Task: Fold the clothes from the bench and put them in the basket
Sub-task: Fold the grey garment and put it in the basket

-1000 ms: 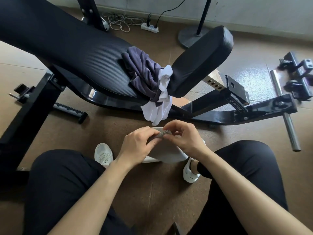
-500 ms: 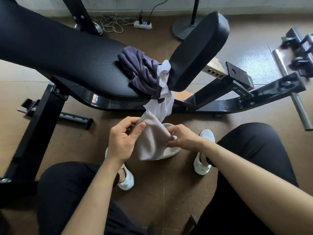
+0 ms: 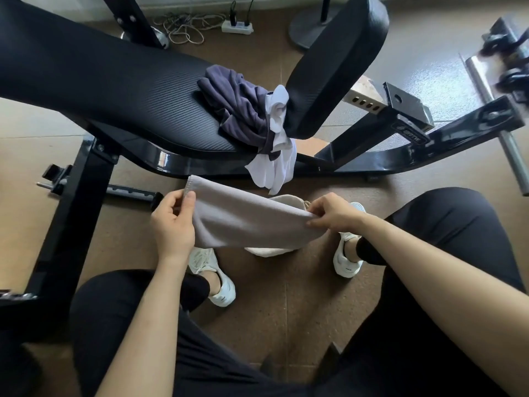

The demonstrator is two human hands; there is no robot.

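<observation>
Matt grey cloth (image 3: 246,222), ribbed black bench pad (image 3: 128,90), glossy frame (image 3: 372,159)

The person wears black trousers (image 3: 435,233), black socks (image 3: 369,250) and white lace-up sneakers (image 3: 347,260) below the left hand (image 3: 171,222) and right hand (image 3: 332,214).

One head-worn camera looks forward and steeply down from close above the left hand (image 3: 172,224) and right hand (image 3: 333,214), the bench (image 3: 114,90) just beyond them.

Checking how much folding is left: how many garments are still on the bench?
2. A dark purple garment lies bunched on the bench pad; a white garment sits beside it, hanging over the pad's edge. Others may be hidden under them.
</observation>
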